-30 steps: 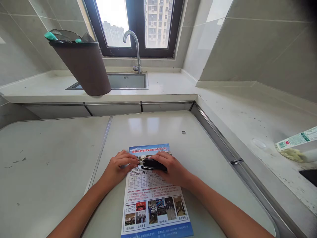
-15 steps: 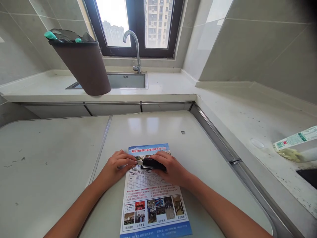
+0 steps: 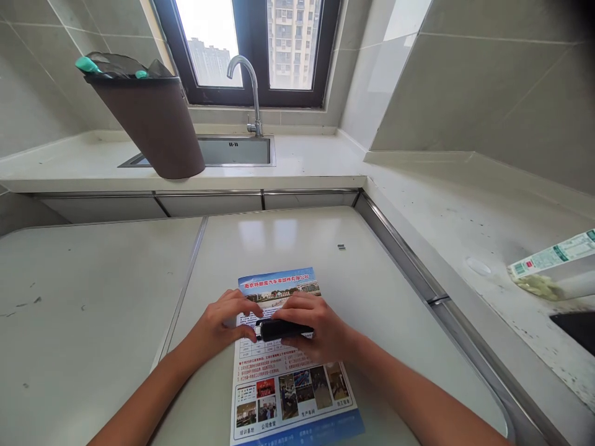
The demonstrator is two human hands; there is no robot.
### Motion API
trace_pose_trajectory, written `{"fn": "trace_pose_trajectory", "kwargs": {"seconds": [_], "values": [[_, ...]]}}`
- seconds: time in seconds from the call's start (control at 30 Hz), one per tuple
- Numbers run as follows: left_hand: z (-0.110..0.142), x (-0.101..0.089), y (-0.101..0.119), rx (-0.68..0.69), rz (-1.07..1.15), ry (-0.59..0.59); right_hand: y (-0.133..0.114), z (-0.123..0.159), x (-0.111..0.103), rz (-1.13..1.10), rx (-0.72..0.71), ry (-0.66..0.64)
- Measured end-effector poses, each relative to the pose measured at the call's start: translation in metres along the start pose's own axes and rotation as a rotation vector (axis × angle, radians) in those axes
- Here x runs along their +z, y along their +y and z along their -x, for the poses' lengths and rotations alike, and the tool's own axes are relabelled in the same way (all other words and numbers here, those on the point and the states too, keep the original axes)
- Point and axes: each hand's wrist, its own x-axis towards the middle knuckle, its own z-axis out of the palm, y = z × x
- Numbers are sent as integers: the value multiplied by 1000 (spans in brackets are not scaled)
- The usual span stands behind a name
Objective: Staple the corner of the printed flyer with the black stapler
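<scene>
A black stapler [image 3: 281,330] with a silver front end lies sideways over a printed flyer [image 3: 297,427]. My right hand [image 3: 320,325] is closed round its rear part, fingers on top and thumb below. At the silver end is my left hand [image 3: 232,319], its curved index finger and thumb apart on either side of that end. The thumb tip is close against the metal; whether it presses on it I cannot tell. Two small grey strips, like staples [image 3: 341,246], lie on the white table [image 3: 288,244] beyond the flyer.
Past the table's far edge runs a white counter [image 3: 316,155] with a sink [image 3: 237,152] and a faucet [image 3: 253,93]. A brown bin [image 3: 149,124] stands at its left. On the right counter lies a clear package with a label [image 3: 558,254], beside a dark object [image 3: 576,331].
The stapler has come nearer to me over the flyer, and its lid now looks closed down. My left fingers have spread from a pinch at its silver end. The view has shifted slightly.
</scene>
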Motion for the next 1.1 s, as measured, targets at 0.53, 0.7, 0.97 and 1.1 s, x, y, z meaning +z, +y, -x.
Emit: {"fn": "trace_pose_trajectory", "kwargs": {"seconds": [0.53, 0.7, 0.97, 1.1], "values": [[-5, 10, -15, -121, -238, 81, -3, -2, -3, 140, 160, 144], [-4, 16, -29, -237, -471, 16, 25, 5, -38, 369, 428, 438], [-2, 9, -22, -171, -185, 93, 58, 18, -61, 471, 559, 502], [-1, 1, -24, -236, -91, 197, 58, 17, -58, 447, 548, 413]]}}
